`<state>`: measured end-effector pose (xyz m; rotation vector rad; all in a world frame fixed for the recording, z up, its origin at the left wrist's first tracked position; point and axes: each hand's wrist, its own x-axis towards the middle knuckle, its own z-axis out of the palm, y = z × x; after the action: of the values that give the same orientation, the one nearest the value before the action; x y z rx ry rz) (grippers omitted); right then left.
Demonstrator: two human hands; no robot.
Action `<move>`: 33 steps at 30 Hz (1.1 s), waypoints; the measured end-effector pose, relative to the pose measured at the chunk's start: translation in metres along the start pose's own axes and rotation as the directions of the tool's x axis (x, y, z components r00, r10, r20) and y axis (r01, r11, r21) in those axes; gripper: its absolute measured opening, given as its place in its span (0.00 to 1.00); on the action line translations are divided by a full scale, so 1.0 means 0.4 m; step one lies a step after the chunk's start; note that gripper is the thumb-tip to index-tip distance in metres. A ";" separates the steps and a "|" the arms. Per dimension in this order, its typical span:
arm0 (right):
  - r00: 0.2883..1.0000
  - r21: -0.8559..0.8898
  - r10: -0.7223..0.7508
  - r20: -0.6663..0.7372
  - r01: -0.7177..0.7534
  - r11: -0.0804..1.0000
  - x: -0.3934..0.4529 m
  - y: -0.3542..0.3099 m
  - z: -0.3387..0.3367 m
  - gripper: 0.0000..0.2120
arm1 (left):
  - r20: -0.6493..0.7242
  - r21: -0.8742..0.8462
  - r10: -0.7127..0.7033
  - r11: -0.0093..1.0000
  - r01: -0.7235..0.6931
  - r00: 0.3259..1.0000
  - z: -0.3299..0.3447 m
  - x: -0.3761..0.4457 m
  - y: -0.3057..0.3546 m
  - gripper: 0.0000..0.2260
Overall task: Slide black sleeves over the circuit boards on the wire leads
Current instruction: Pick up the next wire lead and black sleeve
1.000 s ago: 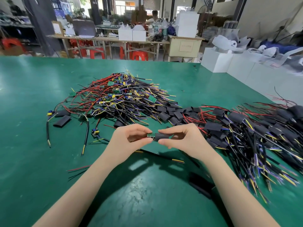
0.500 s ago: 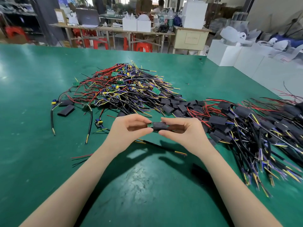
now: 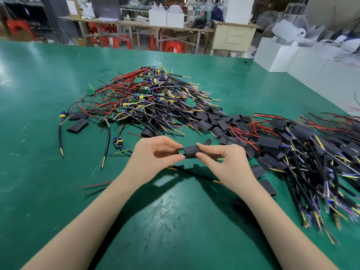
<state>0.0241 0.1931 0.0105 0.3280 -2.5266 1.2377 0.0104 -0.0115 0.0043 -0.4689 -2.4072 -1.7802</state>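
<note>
Green desk (image 3: 48, 191) mat, two bare forearms coming in from the bottom edge. Left hand (image 3: 153, 154) pinches the exposed end of a circuit board (image 3: 181, 151) between thumb and forefinger, other fingers curled. Right hand (image 3: 224, 158) pinches a black sleeve (image 3: 191, 152) with thumb below and forefinger on top. Sleeve covers most of the board; only a small green corner sticks out on the left side. Both held above the desk, between the hands. A black lead with yellow and red tips (image 3: 194, 175) lies on the mat just under the hands.

Right of the hands: pile of sleeved leads (image 3: 292, 145), black sleeves on, wire ends fanned toward the near right. A few loose empty sleeves (image 3: 267, 187) lie at its near edge.

Beyond the hands: heap of bare boards on red, black and yellow wires (image 3: 148, 102). Left of it, one loose flat sleeve (image 3: 78, 124) and a single bare board (image 3: 117, 142) lying apart.

Far back: workbenches, red stools (image 3: 172, 46), white boxes (image 3: 276, 55).
</note>
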 end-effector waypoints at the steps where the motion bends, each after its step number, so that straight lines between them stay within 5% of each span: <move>1: 1.000 0.001 -0.001 -0.012 0.001 1.000 0.001 0.001 -0.002 0.10 | 0.036 -0.012 -0.003 1.000 0.003 0.999 -0.005 0.002 0.000 0.08; 16: 0.995 0.022 -0.082 -0.048 0.083 0.996 -0.004 0.000 0.006 0.10 | 0.042 -0.165 -0.038 0.985 0.044 0.998 -0.015 0.009 -0.001 0.08; 27: 0.998 0.449 0.053 0.041 -0.066 0.891 0.010 -0.005 -0.004 0.10 | 0.148 -0.330 -0.113 0.931 0.156 0.983 -0.038 0.011 0.003 0.10; 33: 0.998 0.415 0.024 0.052 -0.044 0.909 0.002 -0.011 0.015 0.09 | 0.159 -0.345 -0.128 0.922 0.177 0.979 -0.037 0.007 0.005 0.10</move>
<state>0.0239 0.1857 0.0106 0.4115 -2.2916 1.8024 0.0069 -0.0243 0.0116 -0.4562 -2.2573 -2.3449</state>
